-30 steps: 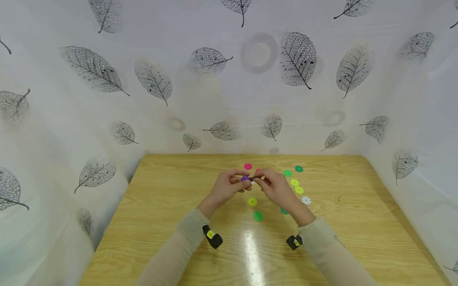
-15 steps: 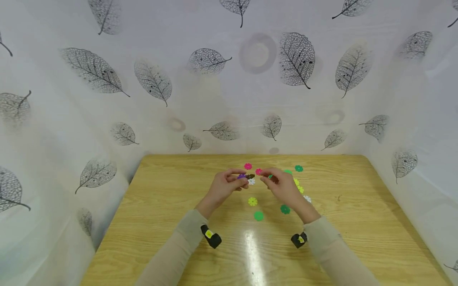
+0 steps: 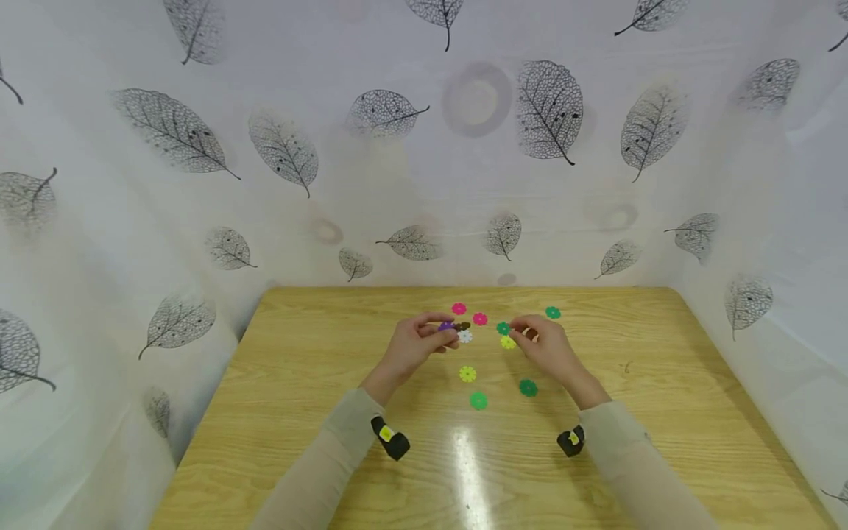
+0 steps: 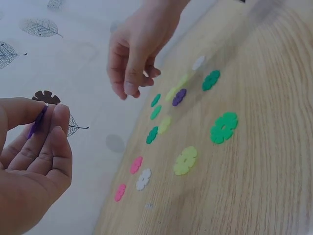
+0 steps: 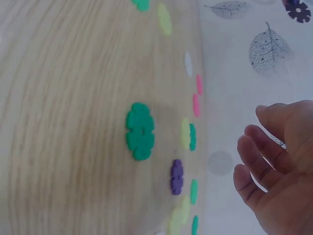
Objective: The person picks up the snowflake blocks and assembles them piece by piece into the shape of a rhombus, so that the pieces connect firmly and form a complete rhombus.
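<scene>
My left hand [image 3: 412, 347] pinches a purple flower-shaped interlocking disc [image 4: 38, 122] between thumb and fingers, above the table. A brown disc [image 4: 46, 97] of the same kind is attached to its edge and sticks out past the fingertips. How deep the two are slotted is hidden. Further right, my right hand [image 3: 548, 352] hovers over the loose discs with its fingers loosely bent. In the right wrist view nothing lies in that hand. A purple disc [image 5: 176, 177] and a dark green disc [image 5: 140, 131] lie on the table below it.
On the wooden table [image 3: 298, 412] lie more loose discs: pink [image 3: 480, 319], white [image 3: 466, 336], yellow [image 3: 467, 374] and light green [image 3: 478, 400]. A leaf-patterned cloth [image 3: 424, 184] stands around the back and sides of the table.
My right hand has let go of the brown disc and moved right, away from the left hand. The left hand has shifted only slightly left, keeping the joined discs.
</scene>
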Demonstrator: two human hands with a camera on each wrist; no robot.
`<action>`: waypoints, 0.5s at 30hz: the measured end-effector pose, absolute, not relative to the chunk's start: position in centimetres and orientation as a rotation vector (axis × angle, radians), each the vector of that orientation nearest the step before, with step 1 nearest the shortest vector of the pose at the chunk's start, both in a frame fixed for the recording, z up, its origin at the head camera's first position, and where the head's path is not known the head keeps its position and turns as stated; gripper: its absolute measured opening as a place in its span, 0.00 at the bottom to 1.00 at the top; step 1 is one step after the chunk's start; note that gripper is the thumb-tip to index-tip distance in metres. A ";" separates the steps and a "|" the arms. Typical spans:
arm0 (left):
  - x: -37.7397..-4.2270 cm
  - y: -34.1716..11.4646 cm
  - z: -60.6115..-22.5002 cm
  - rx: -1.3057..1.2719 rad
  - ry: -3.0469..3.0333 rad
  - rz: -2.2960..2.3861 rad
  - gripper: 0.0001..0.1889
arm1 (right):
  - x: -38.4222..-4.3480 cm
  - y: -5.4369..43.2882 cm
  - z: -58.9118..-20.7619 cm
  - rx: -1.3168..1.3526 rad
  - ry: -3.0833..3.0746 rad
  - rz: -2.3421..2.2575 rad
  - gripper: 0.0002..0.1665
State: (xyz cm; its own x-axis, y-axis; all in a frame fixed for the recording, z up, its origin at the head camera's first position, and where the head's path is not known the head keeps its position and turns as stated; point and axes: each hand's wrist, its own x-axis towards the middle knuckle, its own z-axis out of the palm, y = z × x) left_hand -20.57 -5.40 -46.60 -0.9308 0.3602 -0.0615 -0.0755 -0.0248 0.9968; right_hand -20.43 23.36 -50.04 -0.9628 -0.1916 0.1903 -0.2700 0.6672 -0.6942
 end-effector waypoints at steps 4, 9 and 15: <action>-20.6 -5.4 -46.6 0.318 1.957 2.022 0.22 | -20.7 23.6 -50.8 0.368 -2.831 1.140 0.14; -20.6 -5.5 -46.4 0.333 1.972 2.015 0.21 | -21.1 23.7 -51.7 0.345 -2.870 1.116 0.16; -20.5 -5.6 -46.4 0.330 1.975 2.018 0.22 | -21.5 23.9 -52.7 0.312 -2.902 1.081 0.18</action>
State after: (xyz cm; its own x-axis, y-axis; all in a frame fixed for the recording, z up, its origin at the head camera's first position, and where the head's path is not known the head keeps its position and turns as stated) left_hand -20.52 -5.56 -46.36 -0.9293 0.3667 -0.0432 -0.0511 -0.0119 0.9986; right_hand -21.52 23.89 -52.75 -0.9795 -0.1768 0.0965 -0.1968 0.7387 -0.6446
